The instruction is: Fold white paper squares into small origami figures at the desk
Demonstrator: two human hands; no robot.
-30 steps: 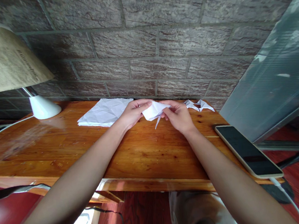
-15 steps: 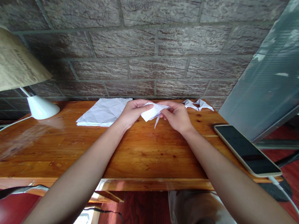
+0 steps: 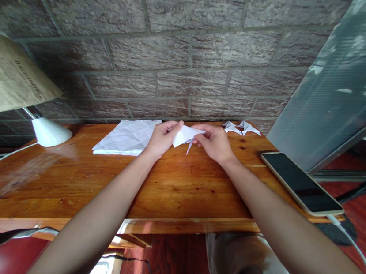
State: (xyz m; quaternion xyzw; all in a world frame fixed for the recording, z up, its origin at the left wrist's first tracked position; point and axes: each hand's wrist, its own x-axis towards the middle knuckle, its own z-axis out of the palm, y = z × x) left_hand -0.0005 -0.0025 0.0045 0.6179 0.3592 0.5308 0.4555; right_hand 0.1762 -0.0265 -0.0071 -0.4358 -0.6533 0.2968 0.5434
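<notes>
Left hand point(image 3: 164, 140) and right hand point(image 3: 215, 143) pinching 1 folded paper point(image 3: 184, 134) over far middle of 1 wooden table point(image 3: 182, 186), 1 paper stack point(image 3: 126, 137) far left, 2 folded pieces point(image 3: 250, 128) far right, 1 phone point(image 3: 302, 182) right.

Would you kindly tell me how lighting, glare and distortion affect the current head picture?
Head view: a pale sheen lies on the wooden desk near the lamp base; same head view: the left forearm darkens toward the bottom corner, the smartphone looks stretched, and the folded white paper appears bright with little fold detail.
</notes>
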